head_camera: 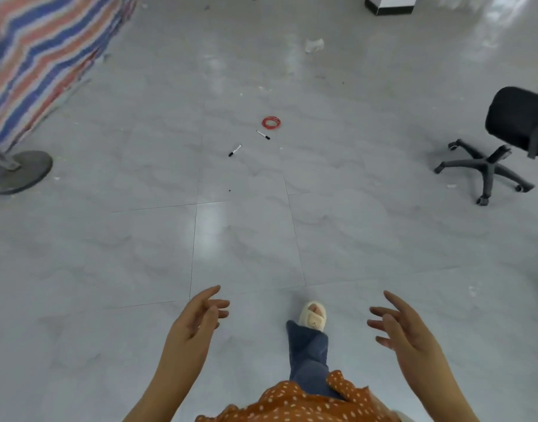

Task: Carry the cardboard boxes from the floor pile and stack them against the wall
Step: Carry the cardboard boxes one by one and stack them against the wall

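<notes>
Reaching forward with left hand (197, 318) and right hand (404, 325), fingers loosely spread, holding nothing. Stepping over grey tiled floor (246, 239), possibly toward two markers (234, 150).

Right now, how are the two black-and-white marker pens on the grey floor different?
The nearer black-and-white marker pen lies further left and closer to the person's foot; the farther black-and-white marker pen lies right beside the red rubber bands. The nearer pen's black cap points toward the camera and left; the farther pen's black end points right. Both lie flat on the grey floor, untouched.
</notes>
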`<state>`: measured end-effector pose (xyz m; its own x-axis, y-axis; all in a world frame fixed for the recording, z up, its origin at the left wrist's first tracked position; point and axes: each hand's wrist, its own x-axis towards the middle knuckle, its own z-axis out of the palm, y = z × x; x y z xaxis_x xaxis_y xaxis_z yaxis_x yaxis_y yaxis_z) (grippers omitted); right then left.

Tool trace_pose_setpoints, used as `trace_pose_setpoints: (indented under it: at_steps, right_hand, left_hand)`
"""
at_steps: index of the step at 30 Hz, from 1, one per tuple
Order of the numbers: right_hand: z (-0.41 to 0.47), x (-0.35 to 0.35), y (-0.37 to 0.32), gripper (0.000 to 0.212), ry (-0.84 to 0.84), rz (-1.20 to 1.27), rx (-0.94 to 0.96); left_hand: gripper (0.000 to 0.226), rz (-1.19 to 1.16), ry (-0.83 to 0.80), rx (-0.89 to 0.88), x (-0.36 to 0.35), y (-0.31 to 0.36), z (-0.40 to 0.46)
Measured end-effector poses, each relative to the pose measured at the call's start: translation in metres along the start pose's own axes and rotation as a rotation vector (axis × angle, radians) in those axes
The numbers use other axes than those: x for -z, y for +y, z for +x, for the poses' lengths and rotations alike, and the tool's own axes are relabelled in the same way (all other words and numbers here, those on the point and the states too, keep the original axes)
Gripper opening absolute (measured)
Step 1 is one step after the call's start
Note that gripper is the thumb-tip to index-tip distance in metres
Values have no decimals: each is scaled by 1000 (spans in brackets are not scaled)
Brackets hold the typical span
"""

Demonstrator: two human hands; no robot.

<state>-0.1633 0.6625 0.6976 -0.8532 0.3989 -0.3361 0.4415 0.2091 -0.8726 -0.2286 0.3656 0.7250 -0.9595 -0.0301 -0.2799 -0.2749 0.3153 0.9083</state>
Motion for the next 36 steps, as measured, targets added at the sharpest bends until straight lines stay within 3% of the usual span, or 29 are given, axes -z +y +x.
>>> trace_pose_setpoints:
  at_steps: [10, 18, 29, 36]
  right_hand:
    - [242, 38, -103, 33, -70, -4, 105]
    - [389, 12, -156, 33, -193, -86, 100]
    - [619, -29, -278, 34, -45, -38, 112]
    - [739, -41, -328, 35, -84, -110, 57]
  left_hand:
    - [28, -44, 90, 26, -89, 84, 182]
    - [28, 14, 120, 125, -114, 116, 305]
    - [28, 17, 66, -1, -115, 227, 584]
    - [31, 32, 24, 30, -137, 273, 713]
